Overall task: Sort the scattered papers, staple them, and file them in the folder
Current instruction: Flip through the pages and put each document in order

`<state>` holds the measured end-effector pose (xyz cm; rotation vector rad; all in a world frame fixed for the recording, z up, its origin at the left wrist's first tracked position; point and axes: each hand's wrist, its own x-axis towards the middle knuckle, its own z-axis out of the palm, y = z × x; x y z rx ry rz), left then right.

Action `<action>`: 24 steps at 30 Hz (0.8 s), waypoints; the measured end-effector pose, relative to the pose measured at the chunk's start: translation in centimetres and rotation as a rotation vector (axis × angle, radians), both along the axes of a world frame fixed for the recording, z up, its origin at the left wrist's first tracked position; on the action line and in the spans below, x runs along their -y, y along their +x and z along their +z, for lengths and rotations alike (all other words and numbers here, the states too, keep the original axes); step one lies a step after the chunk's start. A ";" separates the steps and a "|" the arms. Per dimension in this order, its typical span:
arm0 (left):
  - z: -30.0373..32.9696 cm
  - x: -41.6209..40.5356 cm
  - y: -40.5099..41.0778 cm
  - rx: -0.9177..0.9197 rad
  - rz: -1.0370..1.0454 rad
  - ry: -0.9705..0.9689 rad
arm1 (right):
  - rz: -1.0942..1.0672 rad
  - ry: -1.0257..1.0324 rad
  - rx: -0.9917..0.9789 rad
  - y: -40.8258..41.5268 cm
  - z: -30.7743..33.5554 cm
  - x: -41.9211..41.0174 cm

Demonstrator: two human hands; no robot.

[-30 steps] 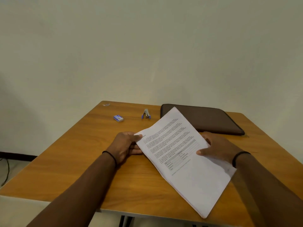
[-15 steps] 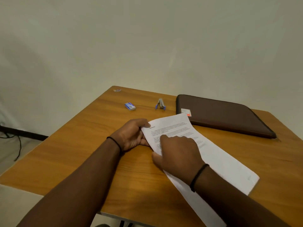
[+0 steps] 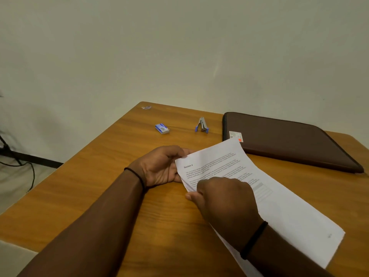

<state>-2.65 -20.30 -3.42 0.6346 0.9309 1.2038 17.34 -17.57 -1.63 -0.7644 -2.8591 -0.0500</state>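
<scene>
The papers (image 3: 279,196) are gathered into one stack lying at the table's (image 3: 99,176) centre, so the sorting looks mostly done. The left hand (image 3: 159,166) pinches the stack's top corner, and the right hand (image 3: 223,198) grips its near edge (apparently squaring it). Stapling and filing remain, I judge: the stapler (image 3: 202,125) lies untouched at 12 o'clock of the hands, and the folder (image 3: 289,140) lies closed at 2 o'clock.
</scene>
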 end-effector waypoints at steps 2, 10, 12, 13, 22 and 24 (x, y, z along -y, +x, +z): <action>-0.3 -0.1 0.0 0.014 0.007 0.004 | -0.009 -0.055 -0.019 0.3 -0.1 -0.5; -0.7 -0.7 0.0 0.037 0.034 -0.008 | -0.165 -0.298 -0.366 1.9 -0.1 -2.2; -0.4 -0.6 0.2 0.050 0.042 -0.012 | -0.204 -0.325 -0.438 2.1 0.3 -2.5; -0.3 -0.6 0.2 0.056 0.052 -0.018 | -0.202 -0.307 -0.459 2.2 0.3 -2.6; -0.7 -0.9 -0.1 0.044 0.071 -0.024 | -0.095 -0.146 -0.198 1.7 0.1 -1.4; -0.9 -1.0 -0.3 0.028 0.044 -0.009 | -0.100 -0.027 -0.143 1.2 -0.1 -0.4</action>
